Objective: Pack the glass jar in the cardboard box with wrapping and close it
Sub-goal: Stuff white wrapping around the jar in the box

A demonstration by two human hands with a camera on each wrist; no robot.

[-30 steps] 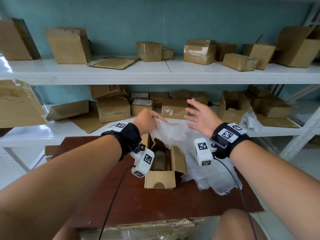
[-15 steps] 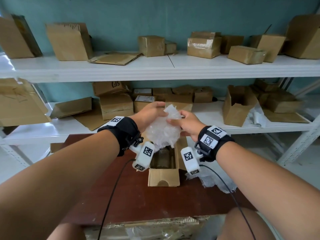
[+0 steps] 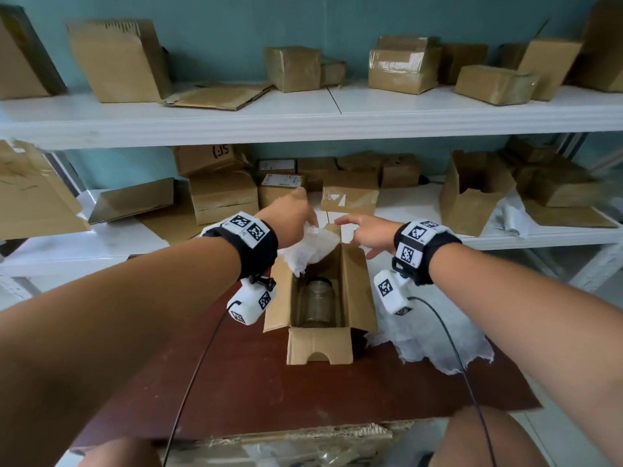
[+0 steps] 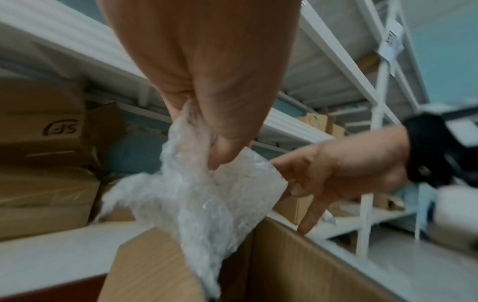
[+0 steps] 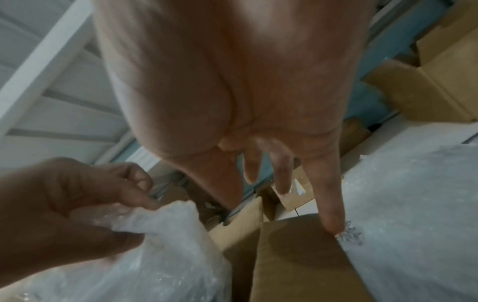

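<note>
Teal wall [image 3: 215,25] seen behind white metal shelving [image 3: 337,112]. Brown cartons [image 3: 293,67] stacked on upper shelf, more cartons [image 3: 224,197] on lower shelf beneath. Dark red-brown table [image 3: 303,392] set in front of shelving. Pale floor [image 3: 573,439] glimpsed right of table.

The only lettering I could make out was the printed "SF" logo on one brown carton [image 4: 38,114] on the lower shelf, seen plainly from the left wrist. From the head view the same carton [image 3: 209,158] showed that mark upside down, with a bracket beside it. Two smaller cartons near it carried white address labels [image 3: 281,180], but their print was too small to read. The wristbands [image 3: 247,229] bore black-and-white square code markers, with no words on them.
</note>
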